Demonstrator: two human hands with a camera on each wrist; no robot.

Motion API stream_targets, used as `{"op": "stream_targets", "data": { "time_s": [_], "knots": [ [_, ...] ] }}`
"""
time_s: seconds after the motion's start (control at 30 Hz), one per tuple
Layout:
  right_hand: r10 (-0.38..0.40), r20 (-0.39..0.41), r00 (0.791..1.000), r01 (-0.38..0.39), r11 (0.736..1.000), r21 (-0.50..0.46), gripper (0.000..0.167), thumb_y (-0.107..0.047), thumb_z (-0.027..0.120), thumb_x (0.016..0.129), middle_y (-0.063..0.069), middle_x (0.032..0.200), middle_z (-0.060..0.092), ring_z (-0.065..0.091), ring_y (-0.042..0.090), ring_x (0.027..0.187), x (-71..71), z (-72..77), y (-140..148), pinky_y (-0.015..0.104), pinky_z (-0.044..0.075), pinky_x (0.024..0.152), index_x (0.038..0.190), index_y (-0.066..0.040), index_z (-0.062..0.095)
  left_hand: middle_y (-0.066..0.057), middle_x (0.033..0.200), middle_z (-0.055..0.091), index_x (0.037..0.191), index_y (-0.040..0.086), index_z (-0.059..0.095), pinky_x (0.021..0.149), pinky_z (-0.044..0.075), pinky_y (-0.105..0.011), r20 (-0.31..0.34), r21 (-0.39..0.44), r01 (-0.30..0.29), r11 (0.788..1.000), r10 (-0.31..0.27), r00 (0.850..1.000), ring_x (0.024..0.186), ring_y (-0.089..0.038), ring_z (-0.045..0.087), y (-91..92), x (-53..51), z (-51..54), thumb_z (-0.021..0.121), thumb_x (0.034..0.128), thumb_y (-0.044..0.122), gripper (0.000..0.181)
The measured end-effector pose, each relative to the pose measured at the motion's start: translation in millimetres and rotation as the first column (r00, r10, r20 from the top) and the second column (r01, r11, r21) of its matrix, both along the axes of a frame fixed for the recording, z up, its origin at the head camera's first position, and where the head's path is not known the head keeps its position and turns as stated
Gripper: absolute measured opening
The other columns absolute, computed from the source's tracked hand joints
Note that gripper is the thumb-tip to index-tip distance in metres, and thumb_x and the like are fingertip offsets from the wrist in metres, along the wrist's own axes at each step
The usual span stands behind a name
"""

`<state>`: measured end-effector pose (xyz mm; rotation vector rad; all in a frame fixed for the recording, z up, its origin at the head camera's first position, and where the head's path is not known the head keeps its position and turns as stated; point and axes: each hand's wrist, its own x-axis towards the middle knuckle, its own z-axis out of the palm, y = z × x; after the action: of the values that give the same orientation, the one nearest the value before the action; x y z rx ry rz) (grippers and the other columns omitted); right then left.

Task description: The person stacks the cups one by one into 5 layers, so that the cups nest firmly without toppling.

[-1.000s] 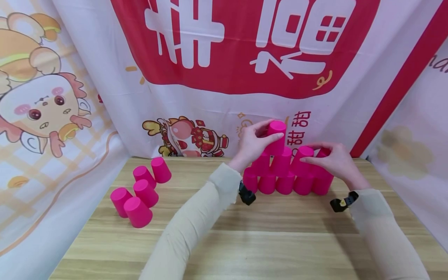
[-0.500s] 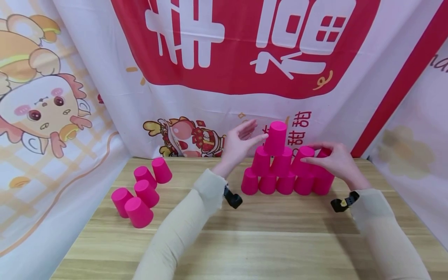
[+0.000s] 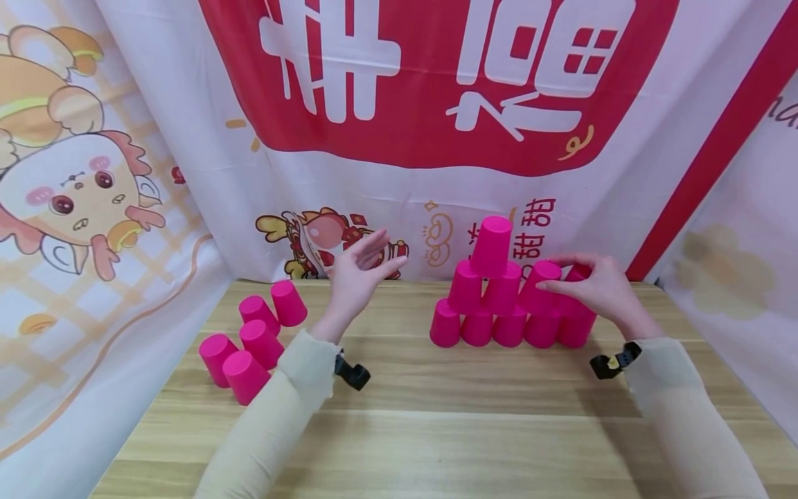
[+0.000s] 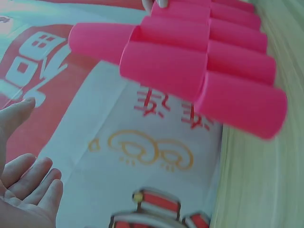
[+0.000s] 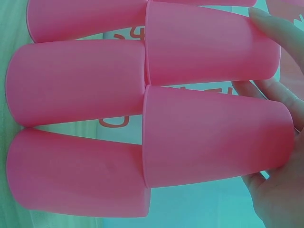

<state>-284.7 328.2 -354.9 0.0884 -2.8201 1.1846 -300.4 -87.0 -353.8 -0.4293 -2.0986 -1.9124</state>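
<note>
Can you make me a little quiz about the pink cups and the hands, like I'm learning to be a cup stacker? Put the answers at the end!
1. How many loose cups stand apart from the stack?

2. True or false: the left hand holds no cup.

3. Which tier of the stack does the right hand touch?
A) Bottom
B) Middle
C) Top

Key:
1. Five.
2. True; its fingers are away from all the cups.
3. B.

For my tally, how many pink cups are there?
15: five loose cups at left; stacked right, five bottom cups, four middle cups, one top cup. Others could be hidden.
</note>
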Motion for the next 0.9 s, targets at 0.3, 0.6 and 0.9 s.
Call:
{"op": "stream_targets", "data": {
  "time_s": [0.3,0.6,0.9],
  "knots": [
    [0.001,-0.004,1.000,-0.001,1.000,0.013,0.085,-0.065,0.080,0.075,0.016,0.141,0.053,0.042,0.038,0.127,0.9,1.1,-0.1,0.058,0.052,0.090,0.140,-0.014,0.060,-0.004,0.139,0.062,0.145,0.016,0.058,0.107,0.046,-0.039,0.024,-0.127,-0.134,0.983,0.138,0.990,0.127,-0.018,0.058,-63.4,15.4,-7.5,0.086,0.0835,0.040,0.071],
    [0.005,-0.016,1.000,-0.005,1.000,0.014,0.085,-0.066,0.080,0.076,0.015,0.140,0.053,0.043,0.037,0.126,0.8,-0.5,-0.1,0.054,0.055,0.087,0.140,-0.014,0.061,-0.007,0.148,0.054,0.151,0.015,0.050,0.111,0.041,-0.042,0.113,-0.252,-0.303,0.919,0.339,0.934,0.135,-0.024,0.050,-120.7,18.1,-22.7,0.082,0.0838,0.050,0.082],
    [0.001,-0.015,1.000,-0.001,1.000,0.017,0.085,-0.067,0.080,0.075,0.015,0.140,0.054,0.044,0.037,0.124,0.2,-2.9,1.9,0.050,0.056,0.084,0.140,-0.015,0.061,-0.020,0.155,0.043,0.156,0.003,0.037,0.114,0.037,-0.046,0.237,-0.362,-0.290,0.886,0.389,0.890,0.141,-0.036,0.041,-154.4,8.9,-45.0,0.078,0.0910,0.041,0.086]
  ]
}}
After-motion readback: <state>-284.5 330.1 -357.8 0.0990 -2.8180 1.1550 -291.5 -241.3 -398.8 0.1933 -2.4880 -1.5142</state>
